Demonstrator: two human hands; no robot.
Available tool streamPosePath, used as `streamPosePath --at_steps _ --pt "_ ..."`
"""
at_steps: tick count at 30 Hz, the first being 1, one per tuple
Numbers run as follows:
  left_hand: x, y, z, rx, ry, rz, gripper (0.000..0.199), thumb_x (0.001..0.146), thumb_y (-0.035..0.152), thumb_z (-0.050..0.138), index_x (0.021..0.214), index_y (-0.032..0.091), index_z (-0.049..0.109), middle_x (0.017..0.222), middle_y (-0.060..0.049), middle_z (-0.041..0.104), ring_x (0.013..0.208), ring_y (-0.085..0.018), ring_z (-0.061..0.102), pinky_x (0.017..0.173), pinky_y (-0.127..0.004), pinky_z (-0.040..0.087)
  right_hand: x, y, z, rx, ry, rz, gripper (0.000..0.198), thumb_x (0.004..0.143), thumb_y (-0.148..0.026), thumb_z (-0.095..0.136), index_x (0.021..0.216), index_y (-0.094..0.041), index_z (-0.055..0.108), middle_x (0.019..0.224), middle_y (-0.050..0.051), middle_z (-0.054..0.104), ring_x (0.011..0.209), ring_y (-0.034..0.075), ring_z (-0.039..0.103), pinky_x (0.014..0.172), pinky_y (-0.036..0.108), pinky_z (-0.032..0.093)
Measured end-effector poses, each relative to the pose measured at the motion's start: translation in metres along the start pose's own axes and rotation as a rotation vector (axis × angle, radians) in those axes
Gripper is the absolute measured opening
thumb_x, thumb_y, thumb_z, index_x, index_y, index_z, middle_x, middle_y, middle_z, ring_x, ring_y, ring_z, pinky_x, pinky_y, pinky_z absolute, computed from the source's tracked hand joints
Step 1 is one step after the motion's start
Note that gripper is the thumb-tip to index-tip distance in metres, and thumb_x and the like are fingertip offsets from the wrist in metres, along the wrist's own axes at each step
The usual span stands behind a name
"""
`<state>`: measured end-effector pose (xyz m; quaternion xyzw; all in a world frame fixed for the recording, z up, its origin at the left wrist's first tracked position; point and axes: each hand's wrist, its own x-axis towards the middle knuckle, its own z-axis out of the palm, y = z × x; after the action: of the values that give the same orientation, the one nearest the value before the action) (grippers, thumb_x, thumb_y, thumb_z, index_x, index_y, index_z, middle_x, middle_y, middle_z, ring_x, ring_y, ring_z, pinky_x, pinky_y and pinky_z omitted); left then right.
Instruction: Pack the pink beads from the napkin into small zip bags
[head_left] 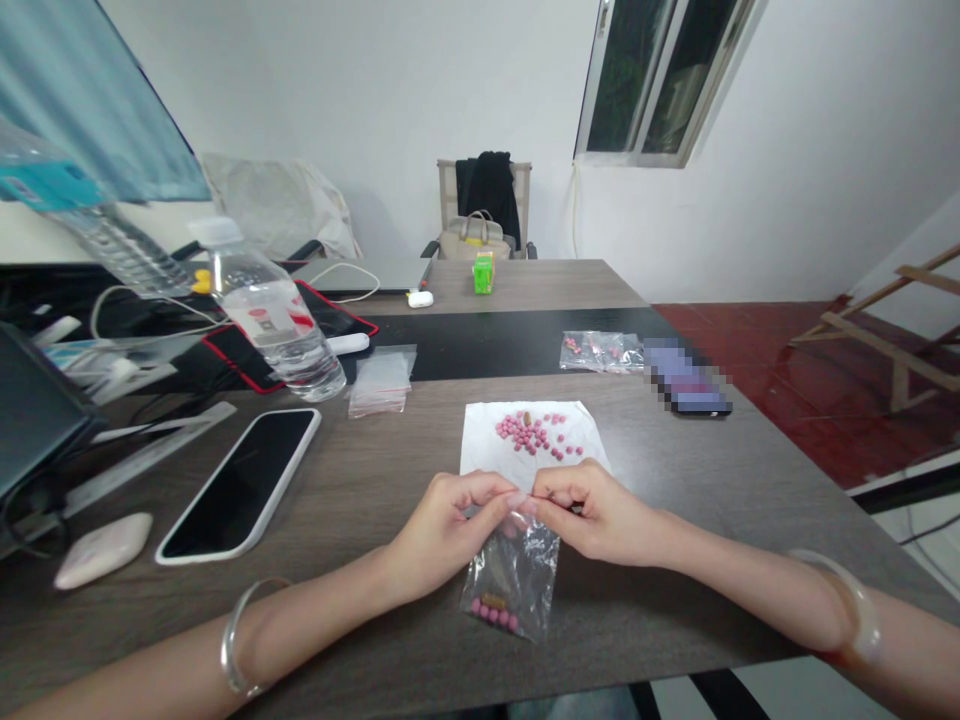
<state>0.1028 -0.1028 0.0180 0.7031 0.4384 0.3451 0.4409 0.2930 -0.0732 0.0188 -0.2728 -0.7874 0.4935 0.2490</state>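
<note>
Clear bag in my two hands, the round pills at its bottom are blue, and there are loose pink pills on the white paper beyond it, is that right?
Not quite: the round pills at the bottom of the clear bag are pink, not blue, as the head view shows. The loose pink pills are on the white paper beyond it, as you said.

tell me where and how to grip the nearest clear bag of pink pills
Likely best to pinch the clear bag at its far edge from left and right, where the left hand and right hand meet: it looks thin and limp, and its pink pills gather at the near end, so gripping there could press them.
</note>
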Motion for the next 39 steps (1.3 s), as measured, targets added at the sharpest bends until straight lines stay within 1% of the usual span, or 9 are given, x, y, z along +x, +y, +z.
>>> streamPosePath --at_steps 6,13,18,22,26,30,32,35,39 --pt "0.000 0.003 0.001 -0.030 0.024 -0.006 0.029 0.088 0.033 0.054 0.073 0.015 0.070 0.064 -0.002 0.071 0.060 -0.013 0.064 0.056 -0.020 0.047 0.000 0.000 0.001 0.051 0.010 -0.002 0.040 0.092 -0.041 0.048 0.061 -0.017 0.043 0.050 -0.008 0.032 0.044 0.005 0.029 0.041 0.019 0.021" --pt "-0.001 0.010 0.000 -0.067 0.035 0.033 0.035 0.089 0.039 0.053 0.071 0.016 0.072 0.068 -0.004 0.074 0.064 -0.016 0.068 0.065 -0.024 0.052 -0.001 -0.007 -0.005 0.117 -0.027 0.109 0.038 0.089 -0.046 0.052 0.067 -0.016 0.052 0.040 -0.009 0.038 0.034 0.005 0.034 0.034 0.016 0.022" --pt "0.002 0.022 -0.004 -0.184 -0.009 0.064 0.031 0.092 0.034 0.051 0.081 0.016 0.074 0.071 -0.004 0.074 0.070 -0.017 0.070 0.072 -0.025 0.053 0.006 -0.017 -0.025 0.156 -0.051 0.171 0.039 0.081 -0.049 0.062 0.064 -0.014 0.057 0.040 -0.008 0.041 0.031 0.004 0.035 0.030 0.016 0.021" --pt "0.014 0.045 -0.015 -0.073 -0.018 0.156 0.024 0.091 0.027 0.052 0.097 0.019 0.074 0.094 -0.004 0.075 0.091 -0.018 0.068 0.087 -0.029 0.050 0.013 -0.030 -0.054 0.174 0.052 0.102 0.032 0.074 -0.042 0.072 0.064 -0.013 0.064 0.042 -0.007 0.046 0.033 0.003 0.036 0.031 0.016 0.022" --pt "0.048 0.062 -0.030 0.096 0.063 0.214 0.022 0.086 0.024 0.057 0.101 0.020 0.073 0.104 -0.006 0.073 0.095 -0.020 0.067 0.085 -0.031 0.051 0.026 -0.041 -0.090 0.041 0.147 0.050 0.028 0.073 -0.041 0.073 0.067 -0.014 0.069 0.042 -0.005 0.050 0.033 0.003 0.037 0.032 0.017 0.023" --pt "0.106 0.060 -0.041 0.135 0.234 0.241 0.021 0.082 0.023 0.061 0.093 0.012 0.074 0.081 -0.008 0.076 0.065 -0.016 0.067 0.065 -0.027 0.053 0.053 -0.037 -0.135 -0.078 0.263 0.055 0.027 0.074 -0.041 0.072 0.082 -0.015 0.072 0.036 -0.008 0.045 0.030 0.003 0.031 0.031 0.018 0.020" --pt "0.139 0.053 -0.042 0.115 0.295 0.278 0.021 0.082 0.023 0.061 0.092 0.009 0.074 0.080 -0.009 0.076 0.057 -0.014 0.066 0.059 -0.025 0.053 0.070 -0.028 -0.157 -0.110 0.329 0.039 0.028 0.076 -0.040 0.070 0.085 -0.014 0.072 0.042 -0.005 0.053 0.034 0.004 0.038 0.033 0.018 0.025" --pt "0.184 0.037 -0.039 0.214 0.336 0.391 0.020 0.083 0.017 0.057 0.094 0.010 0.073 0.088 -0.009 0.076 0.076 -0.017 0.071 0.074 -0.027 0.056 0.090 -0.007 -0.184 -0.222 0.422 0.000 0.026 0.075 -0.036 0.069 0.090 -0.014 0.073 0.071 0.004 0.071 0.052 0.009 0.058 0.041 0.018 0.037" --pt "0.220 0.002 -0.028 0.387 0.344 0.407 0.022 0.084 0.011 0.055 0.097 0.012 0.073 0.105 -0.010 0.073 0.097 -0.020 0.069 0.089 -0.031 0.052 0.093 0.030 -0.192 -0.559 0.580 0.024 0.019 0.079 -0.029 0.065 0.090 -0.017 0.075 0.089 0.006 0.075 0.081 0.020 0.068 0.070 0.028 0.051"
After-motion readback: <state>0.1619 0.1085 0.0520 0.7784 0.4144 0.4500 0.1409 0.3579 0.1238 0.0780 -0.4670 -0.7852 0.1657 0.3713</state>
